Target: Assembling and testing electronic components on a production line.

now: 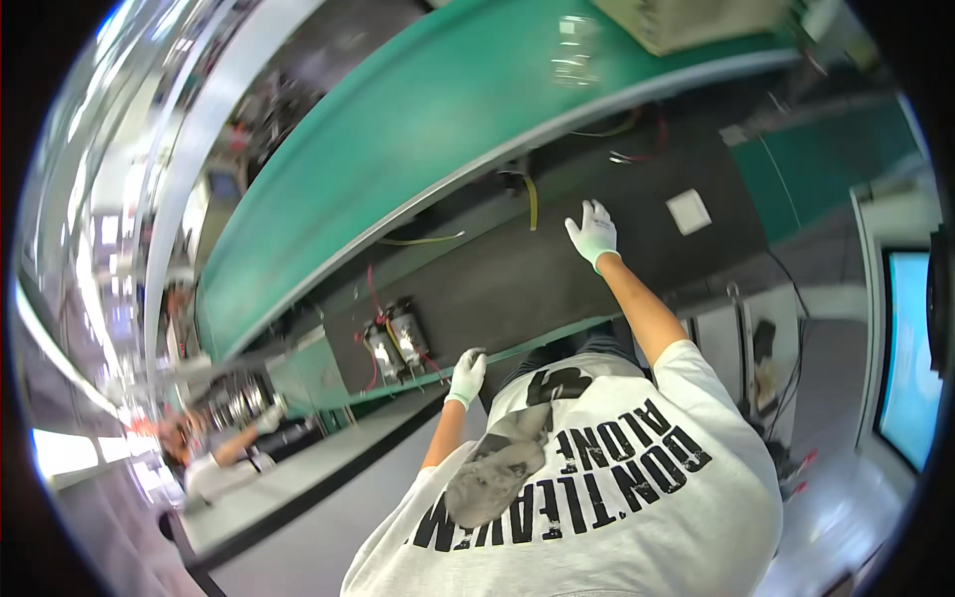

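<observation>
My right hand, in a white glove with a green cuff, reaches over the dark bench mat. Its fingers are stretched out, the thumb apart, and I see nothing held. A white square piece lies to its right, and a yellow wire hangs to its left. My left hand, gloved alike, is at the bench's near edge with its fingers curled together; nothing shows in them. Left of it, two silver-and-black cylindrical parts with red and yellow wires stand side by side on the mat, apart from the hand.
A raised green shelf with a metal edge runs along the bench's far side. Wires hang beneath it. A lit screen stands at right. Another person works at the far left, beyond a grey table.
</observation>
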